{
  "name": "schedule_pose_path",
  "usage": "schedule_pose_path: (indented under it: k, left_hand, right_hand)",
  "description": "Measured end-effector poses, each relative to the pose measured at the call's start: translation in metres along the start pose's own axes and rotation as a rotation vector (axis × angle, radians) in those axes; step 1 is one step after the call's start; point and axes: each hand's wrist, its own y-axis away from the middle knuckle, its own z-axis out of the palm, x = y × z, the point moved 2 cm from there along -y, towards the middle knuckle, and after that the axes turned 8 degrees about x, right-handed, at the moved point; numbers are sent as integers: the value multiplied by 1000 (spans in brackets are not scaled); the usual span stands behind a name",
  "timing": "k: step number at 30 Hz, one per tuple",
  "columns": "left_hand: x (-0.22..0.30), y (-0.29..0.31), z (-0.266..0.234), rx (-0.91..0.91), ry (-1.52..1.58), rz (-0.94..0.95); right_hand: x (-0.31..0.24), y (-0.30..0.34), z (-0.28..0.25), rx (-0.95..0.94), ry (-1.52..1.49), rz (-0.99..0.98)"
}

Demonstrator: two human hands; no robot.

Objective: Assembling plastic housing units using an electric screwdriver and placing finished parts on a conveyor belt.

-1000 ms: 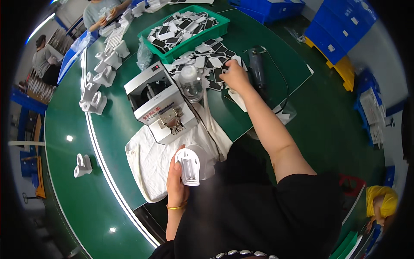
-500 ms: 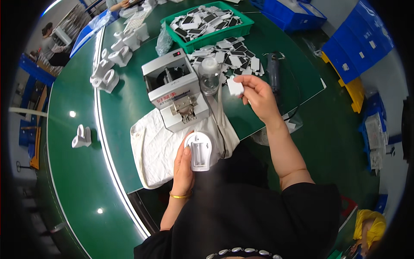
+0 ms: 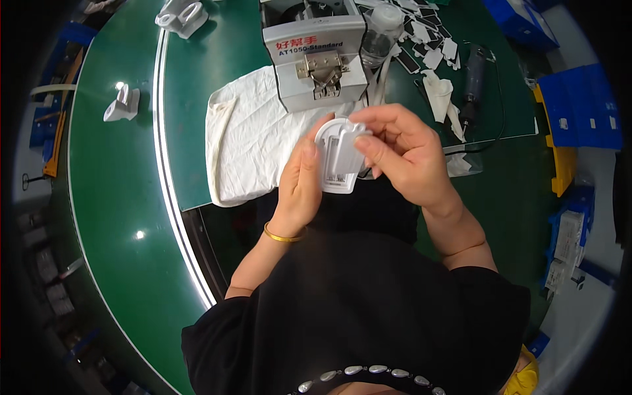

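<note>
A white plastic housing [image 3: 338,187], rounded at its top and with an oblong recess, is held by its left side in my left hand [image 3: 299,187]. The thumb of that hand lies along the edge. My right hand [image 3: 411,155] pinches a small white cover [image 3: 349,150] between thumb and fingers. This cover lies over the right part of the housing, slightly tilted, and partly hides the recess. Whether it is seated cannot be made out. Both hands are close together in front of a grey benchtop machine [image 3: 316,99] that looks like a screw feeder.
Under the hands spreads a white cloth [image 3: 247,135]. A clear jar [image 3: 376,47] and loose white-and-black covers [image 3: 432,59] are beyond. At right are a crumpled white cloth piece [image 3: 440,99] and a corded electric screwdriver [image 3: 474,82]. White housings [image 3: 123,105] stand at left.
My right hand has come from beside the cover pile to the housing, bringing the cover onto it. The view has tilted down, so the green crate is out of sight.
</note>
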Motion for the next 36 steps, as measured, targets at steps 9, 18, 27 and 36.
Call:
schedule_pose_path:
  k: [9,18,27,36]
  left_hand:
    - [5,3,-3,46,-141,106]
    - [8,7,-4,36,-81,142]
    - [15,9,-3,-15,-148,256]
    - [15,12,1,39,78,77]
  right_hand:
    - [11,12,9,13,331,-249]
    - [29,4,9,12,-94,87]
    - [28,9,9,-49,26,-51]
    - [30,1,-8,-137,-344,186]
